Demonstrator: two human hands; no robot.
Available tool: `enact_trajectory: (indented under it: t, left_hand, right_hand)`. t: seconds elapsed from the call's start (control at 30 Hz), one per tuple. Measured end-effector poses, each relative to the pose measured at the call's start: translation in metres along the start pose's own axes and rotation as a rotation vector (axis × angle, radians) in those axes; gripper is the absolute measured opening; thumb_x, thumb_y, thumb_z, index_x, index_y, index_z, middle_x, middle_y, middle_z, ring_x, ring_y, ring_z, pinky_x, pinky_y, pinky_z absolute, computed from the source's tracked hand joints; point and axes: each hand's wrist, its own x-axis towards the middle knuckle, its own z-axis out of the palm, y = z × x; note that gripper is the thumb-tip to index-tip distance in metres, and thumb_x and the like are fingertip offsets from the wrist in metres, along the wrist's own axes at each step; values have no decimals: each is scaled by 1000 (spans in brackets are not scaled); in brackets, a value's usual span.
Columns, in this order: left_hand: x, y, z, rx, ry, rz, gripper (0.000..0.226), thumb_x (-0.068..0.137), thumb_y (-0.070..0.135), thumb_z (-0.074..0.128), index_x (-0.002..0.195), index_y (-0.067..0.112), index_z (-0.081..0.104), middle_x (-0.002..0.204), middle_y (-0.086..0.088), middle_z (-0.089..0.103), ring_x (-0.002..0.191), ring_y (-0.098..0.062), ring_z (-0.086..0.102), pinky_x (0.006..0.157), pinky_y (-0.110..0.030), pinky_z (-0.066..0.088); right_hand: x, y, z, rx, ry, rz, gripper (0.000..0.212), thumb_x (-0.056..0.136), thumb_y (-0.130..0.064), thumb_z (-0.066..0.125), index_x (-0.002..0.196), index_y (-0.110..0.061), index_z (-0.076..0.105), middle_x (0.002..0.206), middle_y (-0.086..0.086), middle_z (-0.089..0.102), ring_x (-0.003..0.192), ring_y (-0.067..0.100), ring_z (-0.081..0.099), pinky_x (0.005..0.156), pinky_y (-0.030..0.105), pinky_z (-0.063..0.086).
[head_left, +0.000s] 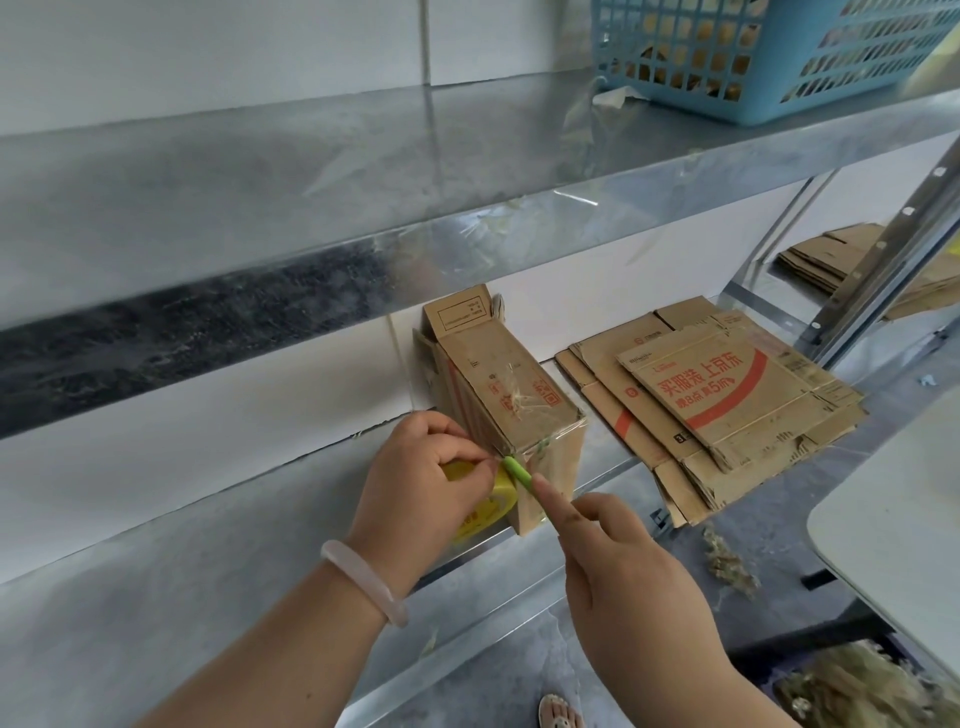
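Taping on the middle shelf (218, 545): a strip is being cut at the near top corner of the upright box (509, 384).
The left hand (415, 483) is curled round a yellow tape roll (496, 501), its fingertips pinched at the box edge. The right hand (628, 571) is closed on a green cutter (519, 472), forefinger laid straight along it and tip set at the corner. Next, it is judged, the strip must be kept taut, the blade drawn across, and the loose end pressed flat.

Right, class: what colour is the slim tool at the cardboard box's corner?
Bright green: the slim tool shows best in the head view.
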Motion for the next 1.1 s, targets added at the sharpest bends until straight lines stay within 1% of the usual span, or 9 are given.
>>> enact_trajectory:
  t: [0.13, 0.4, 0.57, 0.67, 0.8, 0.9, 0.97, 1.03, 1.1]
  left_hand:
    - [-1, 1, 2, -28, 5, -17, 4, 74, 30, 78, 77, 30, 76, 94, 20, 53, 93, 16, 45, 69, 4, 31]
    - [-1, 0, 4, -110, -21, -73, 7, 75, 23, 78, 74, 28, 75, 93, 18, 54, 88, 19, 47, 67, 3, 33]
    - [0, -1, 2, -103, -31, -84, 15, 75, 24, 78, 70, 36, 69, 96, 16, 54, 89, 18, 46, 67, 3, 32]
    - [0, 0, 4, -100, -32, -79, 14, 75, 24, 78, 70, 34, 70, 95, 16, 55, 88, 19, 46, 66, 3, 32]
    - [1, 0, 6, -105, 0, -87, 17, 75, 25, 78, 68, 37, 68, 95, 16, 54, 88, 18, 47, 67, 3, 33]
    - [-1, 1, 7, -141, 37, -75, 22, 74, 24, 80, 64, 39, 67, 92, 16, 55, 86, 13, 51, 68, 1, 33]
    - [-5, 3, 11, -130, 34, -52, 21, 74, 23, 80, 63, 37, 68, 91, 16, 56, 87, 11, 52, 69, 0, 34]
    - [-5, -4, 11, -84, 58, -41, 19, 74, 23, 80, 65, 36, 69, 91, 17, 55, 88, 12, 51, 70, 1, 33]
    - [-1, -18, 8, -12, 80, -27, 12, 76, 23, 79, 69, 31, 72, 92, 19, 52, 91, 14, 49, 71, 2, 31]
  right_hand:
    - [0, 1, 2, -50, 22, -14, 99, 54, 3, 84, 136, -37, 45, 94, -7, 62, 38, 13, 48, 24, 27, 37]
    - [2, 3, 3, -51, 50, -38, 90, 49, 6, 86, 128, -30, 63, 84, -11, 59, 36, 12, 43, 25, 23, 30]
    - [5, 1, 4, -35, 40, -46, 90, 47, 4, 87, 127, -31, 64, 82, -11, 59, 35, 12, 43, 25, 22, 29]
    - [7, 4, 1, -28, 41, -69, 89, 48, 4, 87, 127, -31, 65, 80, -11, 58, 36, 11, 43, 26, 22, 30]
    - [12, 6, 0, -45, 23, -75, 88, 48, 1, 88, 126, -32, 65, 80, -13, 58, 34, 8, 39, 26, 18, 26]
    - [11, 17, 4, -12, -23, -24, 96, 53, 3, 84, 134, -39, 53, 83, -14, 56, 36, 10, 44, 25, 23, 31]
    - [13, 27, 4, -9, -56, -40, 97, 58, 2, 82, 139, -38, 45, 86, -14, 54, 38, 11, 46, 25, 26, 36]
    - [15, 32, 2, 6, -73, -93, 86, 65, -2, 80, 137, -37, 46, 87, -14, 55, 39, 10, 47, 26, 25, 38]
    - [16, 37, -6, 29, -53, -174, 67, 81, -16, 67, 139, -38, 43, 91, -15, 57, 41, 8, 47, 29, 23, 39]
